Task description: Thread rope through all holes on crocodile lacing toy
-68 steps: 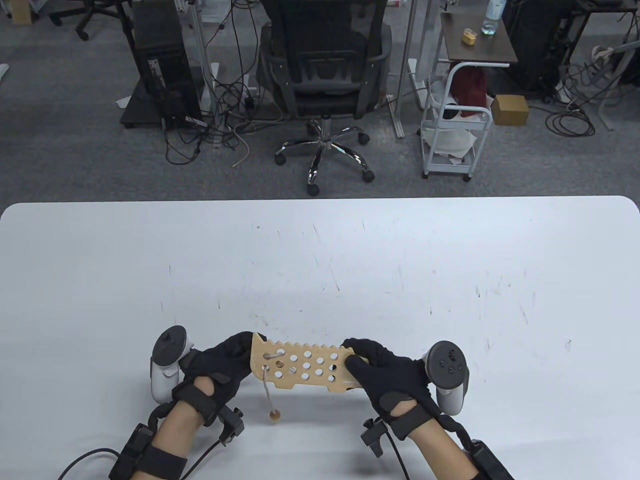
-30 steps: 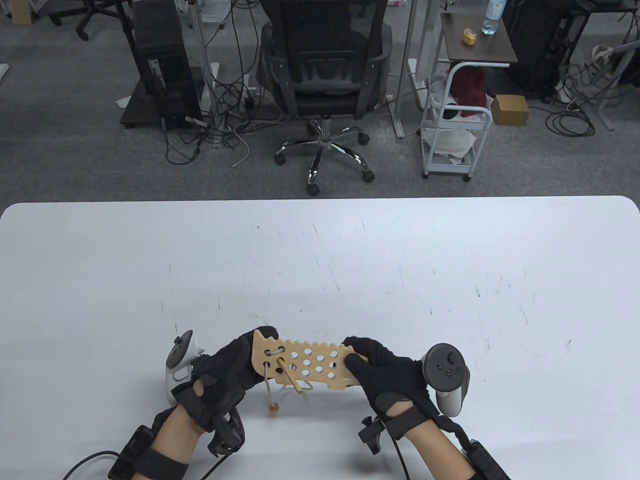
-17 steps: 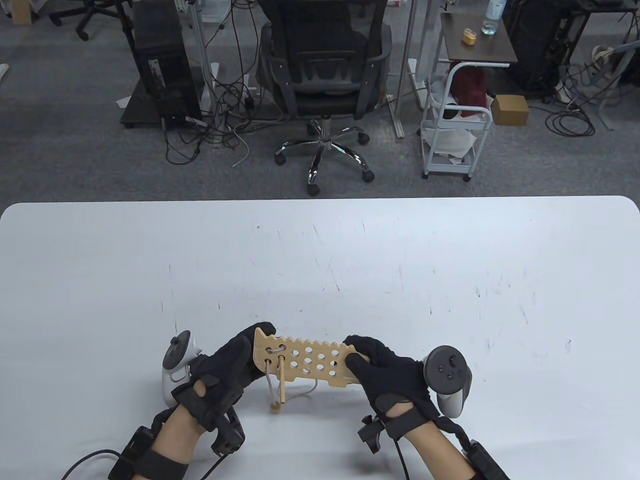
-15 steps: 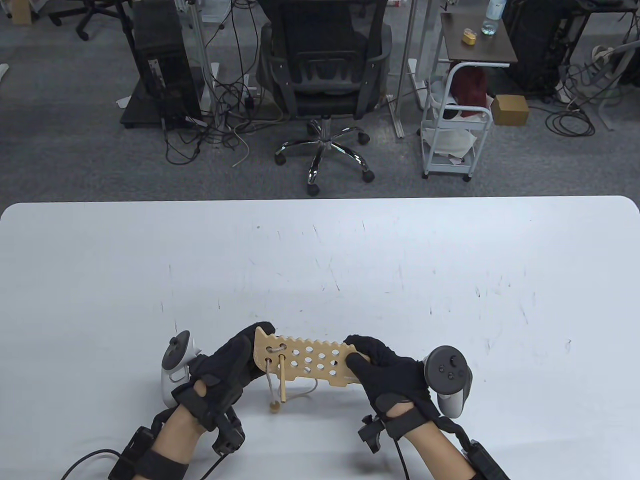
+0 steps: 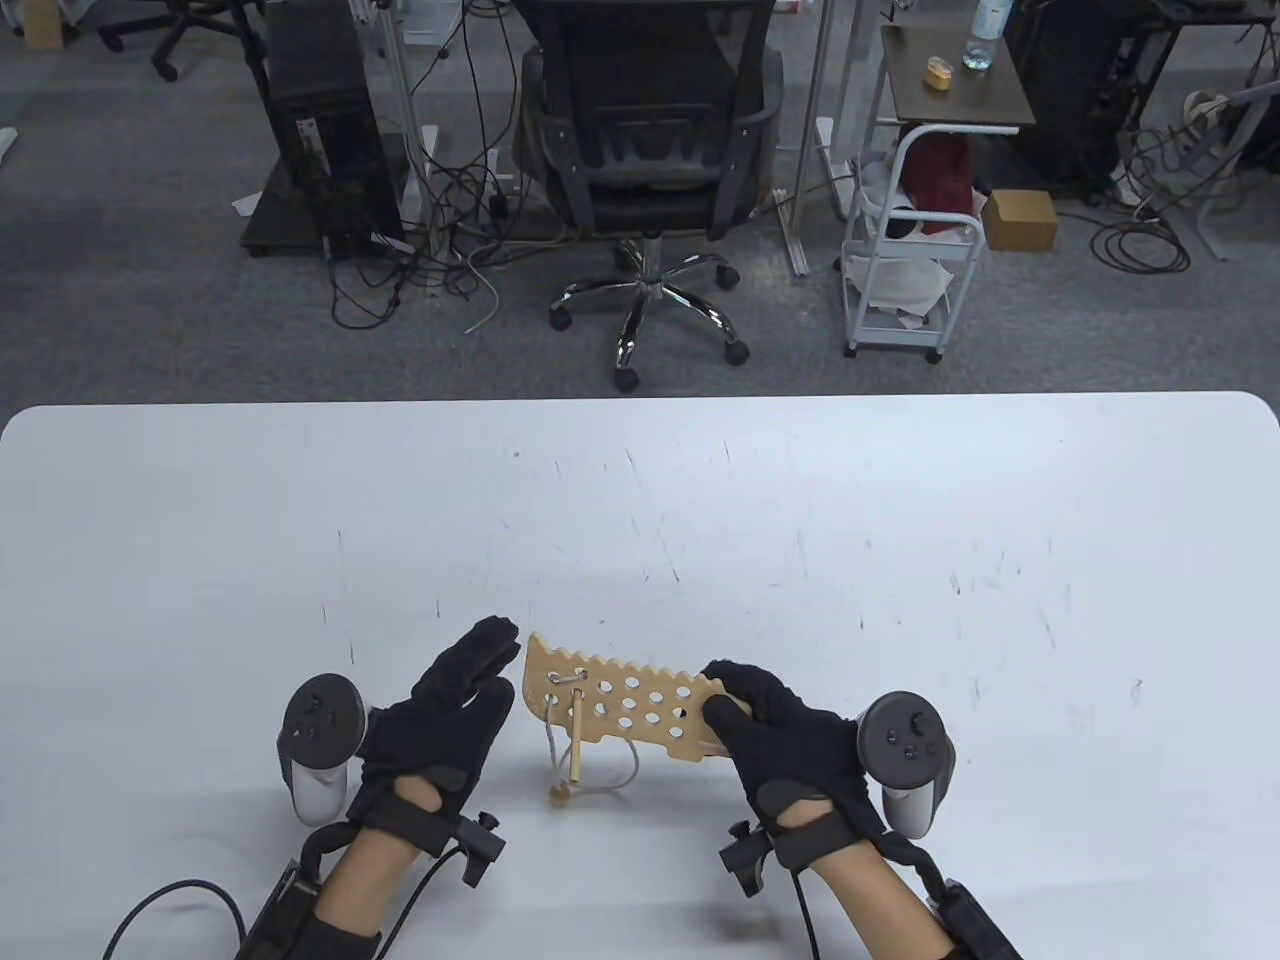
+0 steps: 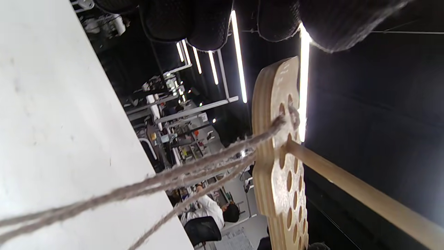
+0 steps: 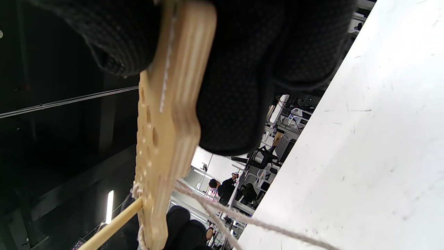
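- Your right hand (image 5: 790, 730) pinches the right end of the crocodile board (image 5: 625, 705), thumb on top and fingers beneath, holding it up off the white table (image 5: 800, 520).
- Your left hand (image 5: 440, 710) grips nothing; its fingers lie straight just beside the board's left end, apart from it.
- The wooden needle (image 5: 577, 735) sticks through a hole near the left end and slants toward you.
- The rope (image 5: 552, 740) runs through the leftmost holes and hangs down to the table, ending in a bead (image 5: 558, 796).
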Tool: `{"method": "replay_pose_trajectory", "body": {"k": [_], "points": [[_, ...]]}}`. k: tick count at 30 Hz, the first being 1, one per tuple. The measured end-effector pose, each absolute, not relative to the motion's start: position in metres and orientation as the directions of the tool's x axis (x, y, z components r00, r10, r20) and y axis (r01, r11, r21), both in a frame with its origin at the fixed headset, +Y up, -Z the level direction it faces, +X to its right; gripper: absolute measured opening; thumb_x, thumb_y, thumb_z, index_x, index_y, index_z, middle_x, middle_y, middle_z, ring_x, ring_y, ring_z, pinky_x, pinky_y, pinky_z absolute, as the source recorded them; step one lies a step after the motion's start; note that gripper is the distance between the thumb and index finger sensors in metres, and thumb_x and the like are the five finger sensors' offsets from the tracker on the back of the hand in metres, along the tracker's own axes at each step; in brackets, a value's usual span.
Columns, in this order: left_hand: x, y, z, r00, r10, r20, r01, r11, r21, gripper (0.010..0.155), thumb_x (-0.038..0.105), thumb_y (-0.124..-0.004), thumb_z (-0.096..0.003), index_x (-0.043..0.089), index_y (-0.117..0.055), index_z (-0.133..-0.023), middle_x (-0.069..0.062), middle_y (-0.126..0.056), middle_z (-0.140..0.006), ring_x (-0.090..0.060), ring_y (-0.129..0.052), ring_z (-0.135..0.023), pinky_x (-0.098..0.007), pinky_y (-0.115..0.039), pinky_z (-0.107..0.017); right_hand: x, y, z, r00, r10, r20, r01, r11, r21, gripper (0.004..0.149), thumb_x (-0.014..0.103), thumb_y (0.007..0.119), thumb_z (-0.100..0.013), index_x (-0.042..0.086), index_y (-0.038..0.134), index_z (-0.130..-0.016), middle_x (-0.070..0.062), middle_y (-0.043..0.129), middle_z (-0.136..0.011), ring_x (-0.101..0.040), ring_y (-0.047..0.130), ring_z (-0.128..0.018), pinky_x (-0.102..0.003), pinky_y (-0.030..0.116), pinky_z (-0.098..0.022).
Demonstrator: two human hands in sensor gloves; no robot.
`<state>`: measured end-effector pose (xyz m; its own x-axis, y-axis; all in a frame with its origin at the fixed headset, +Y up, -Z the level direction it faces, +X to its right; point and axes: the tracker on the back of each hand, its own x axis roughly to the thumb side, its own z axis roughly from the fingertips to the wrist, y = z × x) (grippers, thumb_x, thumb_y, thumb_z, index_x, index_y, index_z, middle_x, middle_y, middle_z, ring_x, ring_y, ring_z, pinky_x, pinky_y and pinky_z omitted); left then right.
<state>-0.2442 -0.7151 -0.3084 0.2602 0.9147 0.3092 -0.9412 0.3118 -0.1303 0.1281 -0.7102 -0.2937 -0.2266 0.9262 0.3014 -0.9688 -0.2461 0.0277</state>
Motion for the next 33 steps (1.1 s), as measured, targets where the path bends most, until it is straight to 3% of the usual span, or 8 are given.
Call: {"method": "replay_pose_trajectory", "body": {"k": [6, 14, 20, 33], "points": [[-0.244, -0.698, -0.301, 0.426, 0.809, 0.406, -0.877, 0.479, -0.035, 0.063, 0.056, -0.083, -0.0435, 0.056, -0.057, -0.102, 0.000, -0.053, -0.111, -0.032, -0.049, -0.104, -0.054, -0.045, -0.079, 0.131, -0.710, -0.294, -0.231, 0.929, 0.291, -0.970, -0.243, 0.007, 0.047, 0.038, 0.082, -0.044, 0.012, 0.080, -0.084, -0.001, 0.104, -0.064, -0.021, 0.112, -0.043, -0.042, 0.085, -0.044], [-0.231, -0.692, -0.292, 0.536, 0.682, 0.498, -0.796, 0.605, 0.029, 0.063, 0.049, -0.091, -0.0405, 0.058, -0.064, -0.097, 0.000, -0.040, -0.116, -0.033, -0.034, -0.110, -0.057, -0.037, -0.081, 0.132, -0.710, -0.294, -0.231, 0.931, 0.283, -0.971, -0.240, -0.004, 0.047, 0.038, 0.082, -0.045, 0.012, 0.080, -0.084, -0.001, 0.105, -0.064, -0.021, 0.112, -0.043, -0.042, 0.085, -0.044], [-0.220, -0.689, -0.286, 0.561, 0.620, 0.549, -0.757, 0.652, 0.037, 0.063, 0.047, -0.094, -0.0388, 0.058, -0.068, -0.096, 0.002, -0.029, -0.119, -0.033, -0.018, -0.113, -0.061, -0.026, -0.081, 0.131, -0.710, -0.294, -0.227, 0.932, 0.283, -0.971, -0.238, 0.002, 0.047, 0.038, 0.082, -0.045, 0.011, 0.080, -0.083, -0.002, 0.105, -0.063, -0.021, 0.112, -0.042, -0.042, 0.085, -0.043], [-0.201, -0.688, -0.276, 0.625, 0.511, 0.590, -0.669, 0.740, 0.069, 0.058, 0.045, -0.095, -0.0380, 0.058, -0.075, -0.091, 0.003, -0.023, -0.119, -0.033, -0.011, -0.112, -0.061, -0.020, -0.080, 0.125, -0.712, -0.292, -0.227, 0.930, 0.289, -0.968, -0.247, 0.037, 0.047, 0.038, 0.082, -0.045, 0.011, 0.081, -0.083, -0.002, 0.105, -0.063, -0.021, 0.112, -0.042, -0.042, 0.085, -0.043]]}}
